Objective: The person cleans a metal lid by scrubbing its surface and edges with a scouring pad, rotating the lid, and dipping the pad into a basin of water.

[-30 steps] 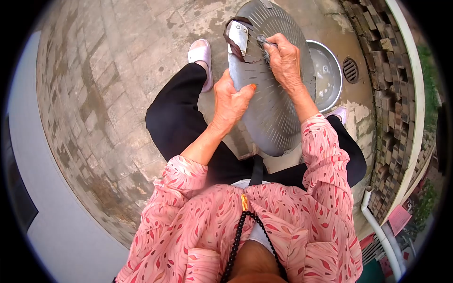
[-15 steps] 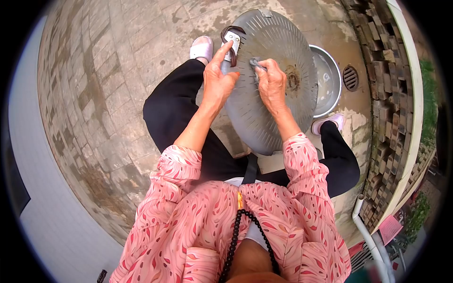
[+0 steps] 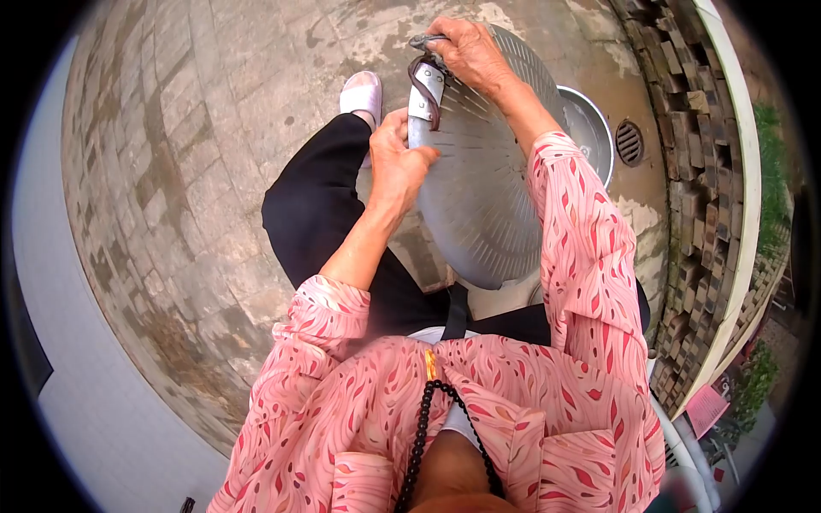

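A large round metal steamer tray with radial slots is tilted between my knees. My left hand grips its left rim, thumb on the upper face and fingers curled behind the edge. A riveted metal bracket with a dark curved handle sits on that rim, just beyond this hand. At the far edge, my right hand is closed on a small grey scouring pad, held right by the top of the handle. My right forearm covers part of the tray's face.
A metal basin stands partly behind the tray on the right, near a round floor drain. Stacked bricks line the right side. Stone paving spreads to the left. My slippered foot rests beside the tray.
My right hand has moved from the tray's middle up to its far left edge with the scouring pad. My left hand, previously with its index finger extended, has closed on the rim. The tray has tilted.
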Demonstrator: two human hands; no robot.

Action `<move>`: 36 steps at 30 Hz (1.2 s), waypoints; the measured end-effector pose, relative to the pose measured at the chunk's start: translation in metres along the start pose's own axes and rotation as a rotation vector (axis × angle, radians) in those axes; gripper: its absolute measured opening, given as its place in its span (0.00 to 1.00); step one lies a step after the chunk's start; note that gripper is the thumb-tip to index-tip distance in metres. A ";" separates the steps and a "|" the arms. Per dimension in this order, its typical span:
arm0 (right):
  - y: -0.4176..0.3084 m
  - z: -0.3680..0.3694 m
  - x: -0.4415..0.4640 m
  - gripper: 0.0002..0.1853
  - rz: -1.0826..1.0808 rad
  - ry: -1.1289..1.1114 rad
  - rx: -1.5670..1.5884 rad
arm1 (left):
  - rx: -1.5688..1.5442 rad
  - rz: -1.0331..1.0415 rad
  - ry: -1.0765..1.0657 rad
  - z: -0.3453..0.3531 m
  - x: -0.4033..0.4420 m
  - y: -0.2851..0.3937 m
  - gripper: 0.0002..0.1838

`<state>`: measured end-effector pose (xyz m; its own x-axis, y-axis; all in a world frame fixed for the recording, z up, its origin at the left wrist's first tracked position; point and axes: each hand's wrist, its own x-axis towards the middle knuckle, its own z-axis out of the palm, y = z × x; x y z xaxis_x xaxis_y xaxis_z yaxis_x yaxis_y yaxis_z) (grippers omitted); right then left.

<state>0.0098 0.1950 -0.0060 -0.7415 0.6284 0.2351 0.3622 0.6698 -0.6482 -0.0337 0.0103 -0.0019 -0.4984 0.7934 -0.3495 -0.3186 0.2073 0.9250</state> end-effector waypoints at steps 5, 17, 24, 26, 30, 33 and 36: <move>-0.020 -0.056 -0.067 0.08 0.101 -0.710 0.221 | -0.262 -0.175 -0.021 -0.004 -0.003 0.008 0.29; -0.030 0.000 -0.061 0.06 -0.161 0.060 -0.042 | -0.128 -0.097 -0.045 0.011 -0.003 -0.012 0.15; -0.034 -0.007 -0.044 0.05 -0.168 -0.068 -0.113 | -0.065 -0.004 -0.032 0.013 -0.006 -0.015 0.13; -0.035 -0.012 -0.046 0.05 -0.215 -0.090 -0.053 | -0.101 0.007 -0.031 0.016 -0.008 -0.015 0.13; -0.022 -0.005 -0.025 0.04 -0.137 -0.032 -0.257 | -0.081 0.003 -0.037 0.019 -0.006 -0.004 0.14; -0.050 -0.012 -0.056 0.06 -0.251 -0.124 -0.063 | 0.052 0.032 0.005 0.011 -0.007 -0.017 0.14; -0.039 -0.012 -0.056 0.06 -0.317 -0.078 -0.050 | 0.050 0.067 -0.003 0.013 -0.006 -0.024 0.13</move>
<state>0.0444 0.1382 0.0151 -0.8619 0.3545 0.3625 0.1322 0.8473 -0.5143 -0.0122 0.0082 -0.0202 -0.5152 0.8079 -0.2862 -0.2436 0.1821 0.9526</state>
